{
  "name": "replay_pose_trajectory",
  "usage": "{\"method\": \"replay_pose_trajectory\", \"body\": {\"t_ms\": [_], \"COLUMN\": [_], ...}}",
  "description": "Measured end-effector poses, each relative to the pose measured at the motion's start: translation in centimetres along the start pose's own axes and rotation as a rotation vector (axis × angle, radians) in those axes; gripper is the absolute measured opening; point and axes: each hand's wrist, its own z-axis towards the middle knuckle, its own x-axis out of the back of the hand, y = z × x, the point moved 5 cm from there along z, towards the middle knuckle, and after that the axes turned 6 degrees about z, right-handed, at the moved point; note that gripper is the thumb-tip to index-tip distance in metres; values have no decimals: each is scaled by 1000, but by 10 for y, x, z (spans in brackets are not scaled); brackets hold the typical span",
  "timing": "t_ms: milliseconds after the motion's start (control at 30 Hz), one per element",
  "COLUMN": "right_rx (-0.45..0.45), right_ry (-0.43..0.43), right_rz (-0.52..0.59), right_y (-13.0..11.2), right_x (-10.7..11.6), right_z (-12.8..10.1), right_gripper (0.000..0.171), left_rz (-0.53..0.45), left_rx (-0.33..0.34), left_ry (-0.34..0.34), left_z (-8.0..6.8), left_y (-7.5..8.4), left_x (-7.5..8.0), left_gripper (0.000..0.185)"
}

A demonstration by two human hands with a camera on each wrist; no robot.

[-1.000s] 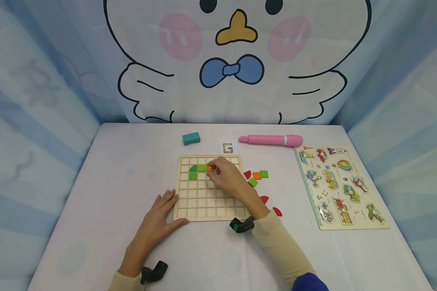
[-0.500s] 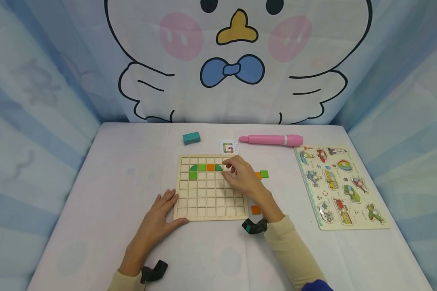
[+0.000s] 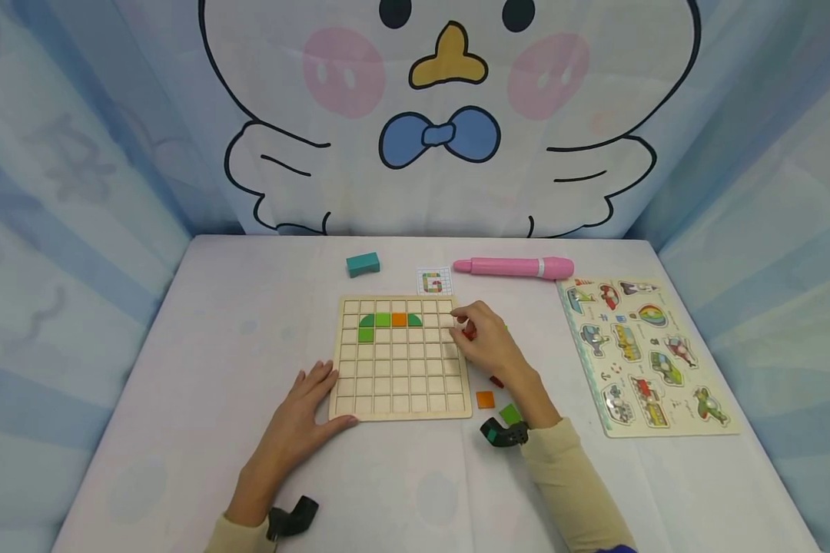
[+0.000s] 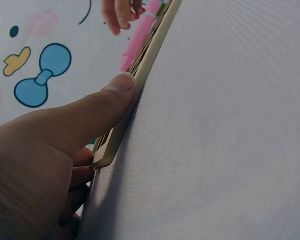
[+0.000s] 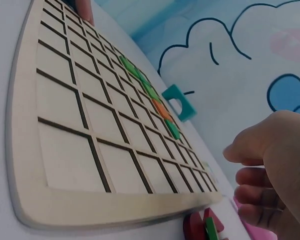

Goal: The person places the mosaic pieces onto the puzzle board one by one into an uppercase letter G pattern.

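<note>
A wooden grid board [image 3: 394, 376] lies mid-table. Near its far side sit two green squares [image 3: 383, 319], an orange square [image 3: 398, 319] and two dark green rounded pieces [image 3: 414, 319]. My left hand [image 3: 300, 415] rests at the near left corner, thumb against the front edge and fingers along the left side. In the left wrist view the thumb [image 4: 121, 84] touches the rim. My right hand [image 3: 489, 342] hovers past the board's right edge, fingers loosely bent with nothing between them. Beneath it are red pieces [image 5: 194, 226], partly hidden.
An orange square [image 3: 486, 399] and a green square [image 3: 509, 415] lie right of the board. Behind it are a teal arch block [image 3: 363, 265], a pattern card [image 3: 433, 281] and a pink pen [image 3: 515, 267]. A vehicle puzzle board [image 3: 595, 399] occupies the right side.
My right hand has let go of the orange square in the top row and moved right, off the board to the loose pieces. The left hand has stayed in place.
</note>
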Motion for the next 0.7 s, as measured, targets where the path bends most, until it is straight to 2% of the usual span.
{"method": "replay_pose_trajectory", "body": {"t_ms": [367, 700], "right_rx": [-172, -204], "right_ry": [-31, -71], "right_rz": [-14, -47], "right_y": [32, 45], "right_x": [7, 15], "right_z": [-12, -21], "right_gripper": [31, 36], "left_rz": [4, -5], "left_rx": [9, 9], "left_ry": [-8, -9], "left_z": [0, -1], "left_y": [-1, -1], "left_x": [-3, -2], "left_gripper": [87, 87]}}
